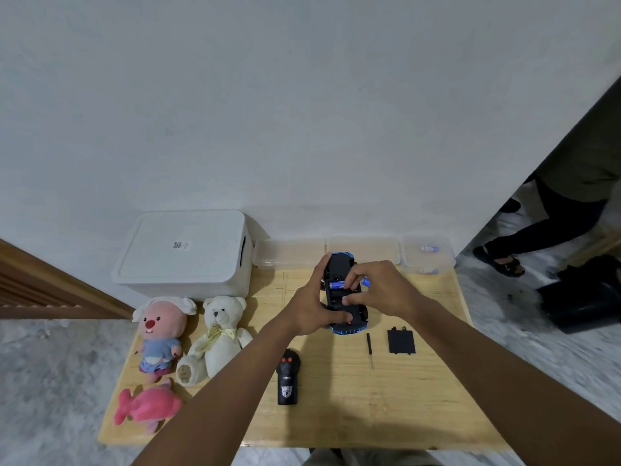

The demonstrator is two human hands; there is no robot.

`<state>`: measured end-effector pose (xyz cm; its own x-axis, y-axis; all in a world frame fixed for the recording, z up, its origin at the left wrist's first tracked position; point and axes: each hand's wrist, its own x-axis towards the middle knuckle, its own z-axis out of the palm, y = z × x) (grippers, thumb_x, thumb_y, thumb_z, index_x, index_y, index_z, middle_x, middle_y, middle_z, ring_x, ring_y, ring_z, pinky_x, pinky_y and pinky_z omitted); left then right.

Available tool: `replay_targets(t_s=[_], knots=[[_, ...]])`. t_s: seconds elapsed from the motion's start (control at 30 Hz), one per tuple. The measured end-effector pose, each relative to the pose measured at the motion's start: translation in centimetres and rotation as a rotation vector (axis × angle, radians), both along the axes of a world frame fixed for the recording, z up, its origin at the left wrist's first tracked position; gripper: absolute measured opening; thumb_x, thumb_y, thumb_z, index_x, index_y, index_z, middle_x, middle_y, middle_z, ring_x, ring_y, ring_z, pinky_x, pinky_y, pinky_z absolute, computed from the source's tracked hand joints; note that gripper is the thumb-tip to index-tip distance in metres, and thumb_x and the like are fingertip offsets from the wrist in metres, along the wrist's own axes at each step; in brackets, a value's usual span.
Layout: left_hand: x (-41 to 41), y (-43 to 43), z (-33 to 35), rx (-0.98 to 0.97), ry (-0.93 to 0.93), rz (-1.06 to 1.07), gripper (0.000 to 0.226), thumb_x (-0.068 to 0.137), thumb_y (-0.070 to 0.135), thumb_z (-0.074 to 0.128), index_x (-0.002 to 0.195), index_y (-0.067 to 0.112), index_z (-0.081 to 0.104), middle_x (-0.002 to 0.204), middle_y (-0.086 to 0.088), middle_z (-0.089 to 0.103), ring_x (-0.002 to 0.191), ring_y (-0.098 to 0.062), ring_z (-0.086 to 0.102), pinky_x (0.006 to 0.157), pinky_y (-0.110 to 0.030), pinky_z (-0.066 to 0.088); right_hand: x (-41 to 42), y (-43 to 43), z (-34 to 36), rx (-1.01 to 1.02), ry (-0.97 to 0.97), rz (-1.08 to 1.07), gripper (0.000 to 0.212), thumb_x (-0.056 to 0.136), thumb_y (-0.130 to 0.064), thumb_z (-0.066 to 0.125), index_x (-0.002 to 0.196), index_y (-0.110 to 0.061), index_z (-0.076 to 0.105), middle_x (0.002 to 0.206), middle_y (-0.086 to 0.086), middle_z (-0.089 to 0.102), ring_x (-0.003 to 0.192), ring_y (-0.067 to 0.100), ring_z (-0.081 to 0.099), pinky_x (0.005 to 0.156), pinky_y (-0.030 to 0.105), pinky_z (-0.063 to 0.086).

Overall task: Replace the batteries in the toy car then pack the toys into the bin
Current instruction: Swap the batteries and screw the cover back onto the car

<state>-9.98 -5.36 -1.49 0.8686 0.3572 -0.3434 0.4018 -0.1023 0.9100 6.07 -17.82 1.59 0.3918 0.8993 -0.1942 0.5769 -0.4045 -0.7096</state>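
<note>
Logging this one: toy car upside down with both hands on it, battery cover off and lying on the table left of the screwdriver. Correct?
One slip: the head view shows the battery cover lying right of the screwdriver, not left. The rest stands: the toy car is upside down with the left hand and right hand on it, cover off.

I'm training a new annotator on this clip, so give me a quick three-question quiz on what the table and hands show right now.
1. True or false: the white bin has its lid on.
2. What lies on the table just left of the black battery cover? A) the screwdriver B) a remote C) a teddy
3. Fill in: the ___ hand grips the upturned toy car by its side, while the other hand fingers a blue battery in the open compartment.

Key: 1 true; 2 A; 3 left.
</note>
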Motion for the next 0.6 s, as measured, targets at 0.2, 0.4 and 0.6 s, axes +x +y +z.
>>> replay_targets(t_s=[0.2, 0.4, 0.6], knots=[[0.21, -0.49, -0.17, -0.014, 0.028, -0.008, 0.124, 0.077, 0.007, 0.088, 0.154, 0.061, 0.006, 0.129, 0.010, 0.058, 0.101, -0.025, 0.073, 0.074, -0.048, 0.065, 0.71, 0.40, 0.88, -0.182, -0.114, 0.184, 0.020, 0.085, -0.024, 0.079, 0.105, -0.020, 0.077, 0.099, -0.005, 0.068, 0.089, 0.010, 0.064, 0.080, 0.024, 0.053], [0.25, -0.82, -0.22, -0.017, 0.037, 0.008, 0.125, 0.077, 0.006, 0.087, 0.155, 0.059, 0.005, 0.131, 0.009, 0.058, 0.105, -0.024, 0.071, 0.074, -0.051, 0.065, 0.38, 0.33, 0.67, -0.251, -0.202, 0.266, 0.026, 0.095, -0.017, 0.066, 0.120, -0.018, 0.071, 0.119, -0.001, 0.064, 0.103, 0.013, 0.061, 0.087, 0.024, 0.047], [0.13, -0.64, 0.25, -0.006, 0.028, 0.013, 0.123, 0.078, 0.007, 0.086, 0.154, 0.061, 0.006, 0.131, 0.006, 0.061, 0.107, -0.022, 0.071, 0.074, -0.048, 0.065, -0.11, -0.27, 0.28, -0.202, -0.203, 0.271, 0.025, 0.099, -0.020, 0.058, 0.120, -0.022, 0.072, 0.125, 0.000, 0.061, 0.113, 0.022, 0.060, 0.096, 0.036, 0.050]])
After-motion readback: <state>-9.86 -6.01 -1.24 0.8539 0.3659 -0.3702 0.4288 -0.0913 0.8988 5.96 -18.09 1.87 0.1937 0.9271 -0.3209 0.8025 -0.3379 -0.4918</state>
